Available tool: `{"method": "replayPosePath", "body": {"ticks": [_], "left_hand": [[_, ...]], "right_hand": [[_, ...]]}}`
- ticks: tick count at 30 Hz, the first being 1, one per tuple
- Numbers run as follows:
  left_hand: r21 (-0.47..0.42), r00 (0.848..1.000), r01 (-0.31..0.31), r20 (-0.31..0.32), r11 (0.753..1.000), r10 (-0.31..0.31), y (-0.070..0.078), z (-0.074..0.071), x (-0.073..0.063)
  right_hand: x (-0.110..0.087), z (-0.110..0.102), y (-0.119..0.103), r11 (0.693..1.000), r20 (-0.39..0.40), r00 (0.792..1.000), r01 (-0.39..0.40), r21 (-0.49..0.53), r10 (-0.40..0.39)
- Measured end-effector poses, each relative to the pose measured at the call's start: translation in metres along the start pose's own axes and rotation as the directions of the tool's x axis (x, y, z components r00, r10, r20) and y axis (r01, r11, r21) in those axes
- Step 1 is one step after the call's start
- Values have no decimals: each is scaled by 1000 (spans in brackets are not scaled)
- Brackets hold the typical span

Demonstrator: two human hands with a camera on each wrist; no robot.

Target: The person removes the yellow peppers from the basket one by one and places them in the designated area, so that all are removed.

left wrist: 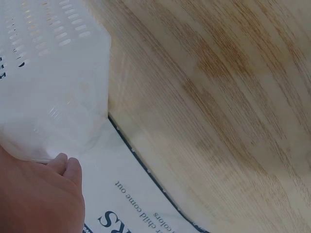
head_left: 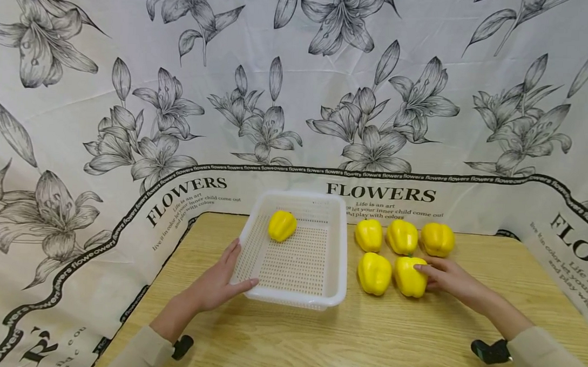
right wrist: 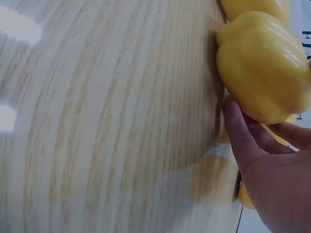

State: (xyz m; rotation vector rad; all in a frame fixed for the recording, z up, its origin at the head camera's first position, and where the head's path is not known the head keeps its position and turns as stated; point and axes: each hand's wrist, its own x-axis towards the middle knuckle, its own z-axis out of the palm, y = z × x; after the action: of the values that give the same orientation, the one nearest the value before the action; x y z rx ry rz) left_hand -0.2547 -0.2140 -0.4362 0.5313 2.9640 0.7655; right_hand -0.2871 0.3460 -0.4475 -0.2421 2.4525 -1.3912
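A white perforated plastic basket (head_left: 315,260) stands on the table, with one yellow bell pepper (head_left: 282,226) inside near its back left. My left hand (head_left: 215,284) grips the basket's left side, thumb over the front left corner of the rim; the left wrist view has its fingertips at the basket's edge. On the right, my right hand (head_left: 448,282) holds the front right yellow bell pepper (head_left: 410,277) of a loose group, thumb on its upper side and fingers round its right. In the right wrist view the fingers reach around the lower part of this pepper (right wrist: 262,68).
Several more yellow bell peppers lie close by: one (head_left: 374,274) just left of the held one, and a back row with a left (head_left: 368,235), middle (head_left: 402,237) and right pepper (head_left: 438,240). A flower-printed cloth (head_left: 286,134) hangs behind the wooden table (head_left: 288,340).
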Motion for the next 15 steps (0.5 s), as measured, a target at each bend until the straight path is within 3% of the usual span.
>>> {"method": "replayPosePath", "body": {"ticks": [8,15], "left_hand": [[1,1000,2,-3,1000,-2,-1,1,0],[4,1000,-5,-6,1000,5,-1,1,0]], "right_hand": [[4,4,3,997,-24,998,-61,-41,60],[1,5,-3,994,-25,998,-66,-83,64]]}}
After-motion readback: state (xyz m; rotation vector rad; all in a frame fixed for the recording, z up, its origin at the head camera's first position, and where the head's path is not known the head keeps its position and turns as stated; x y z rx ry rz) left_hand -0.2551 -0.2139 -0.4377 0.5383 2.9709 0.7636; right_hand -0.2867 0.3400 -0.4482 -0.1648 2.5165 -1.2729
